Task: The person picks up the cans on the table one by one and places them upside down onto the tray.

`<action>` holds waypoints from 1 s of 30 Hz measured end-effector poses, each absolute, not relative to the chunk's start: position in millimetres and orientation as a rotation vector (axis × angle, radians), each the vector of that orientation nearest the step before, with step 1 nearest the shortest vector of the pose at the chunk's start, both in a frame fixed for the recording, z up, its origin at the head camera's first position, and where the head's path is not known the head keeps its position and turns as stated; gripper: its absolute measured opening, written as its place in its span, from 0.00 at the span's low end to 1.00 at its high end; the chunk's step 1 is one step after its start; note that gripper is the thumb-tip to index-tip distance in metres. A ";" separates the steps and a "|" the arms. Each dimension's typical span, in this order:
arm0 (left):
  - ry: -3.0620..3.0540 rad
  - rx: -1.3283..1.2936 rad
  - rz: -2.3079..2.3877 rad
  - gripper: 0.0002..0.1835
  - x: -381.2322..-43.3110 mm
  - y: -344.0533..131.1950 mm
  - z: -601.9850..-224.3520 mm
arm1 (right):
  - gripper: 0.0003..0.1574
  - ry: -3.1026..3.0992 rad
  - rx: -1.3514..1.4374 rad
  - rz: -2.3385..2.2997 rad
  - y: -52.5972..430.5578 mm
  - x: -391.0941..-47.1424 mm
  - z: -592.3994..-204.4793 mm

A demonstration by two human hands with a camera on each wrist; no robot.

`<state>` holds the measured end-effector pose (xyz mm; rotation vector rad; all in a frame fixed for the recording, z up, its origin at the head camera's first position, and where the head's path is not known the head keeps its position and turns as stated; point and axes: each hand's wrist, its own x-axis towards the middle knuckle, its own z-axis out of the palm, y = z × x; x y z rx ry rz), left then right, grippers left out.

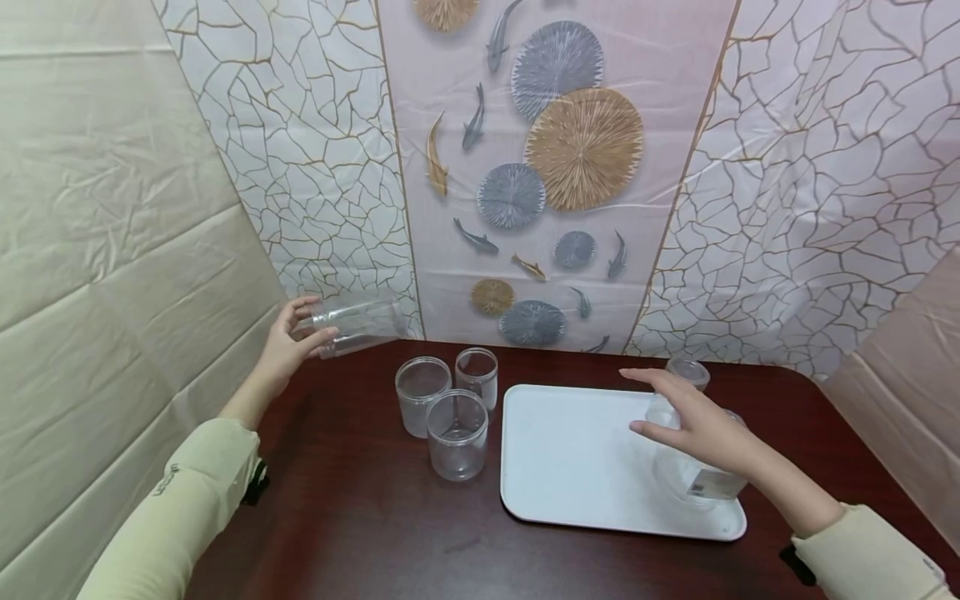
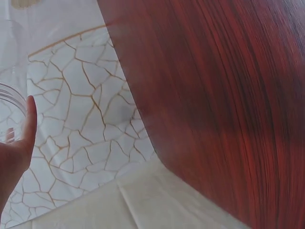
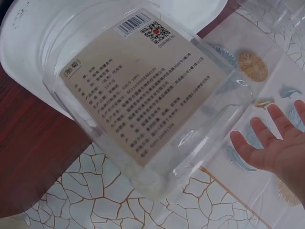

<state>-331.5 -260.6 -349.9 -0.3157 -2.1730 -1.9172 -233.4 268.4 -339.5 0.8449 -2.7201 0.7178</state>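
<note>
At the back left, above the table, my left hand (image 1: 288,342) grips a clear plastic jar (image 1: 367,323) near its threaded rim, thumb and fingers on opposite sides. The jar lies nearly sideways, its base pointing right. In the left wrist view only part of this jar (image 2: 10,62) shows at the left edge. My right hand (image 1: 701,425) hovers over the right part of a white tray (image 1: 570,458), fingers extended and holding nothing. Beneath it stands a clear jar with a printed label (image 1: 716,483), partly hidden by the hand; the label (image 3: 143,86) shows large in the right wrist view.
Three clear open jars stand grouped left of the tray: a wide one (image 1: 415,410), a front one (image 1: 457,457) and a narrower one behind (image 1: 486,390). Another clear jar (image 1: 688,372) is at the tray's far right. Patterned cloth walls (image 1: 315,167) border the dark wooden table (image 1: 360,500).
</note>
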 end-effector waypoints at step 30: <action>-2.163 -0.646 -1.971 0.28 -310.5 -213.4 -338.6 | 0.41 -2.590 0.701 0.977 260.5 -231.4 -331.6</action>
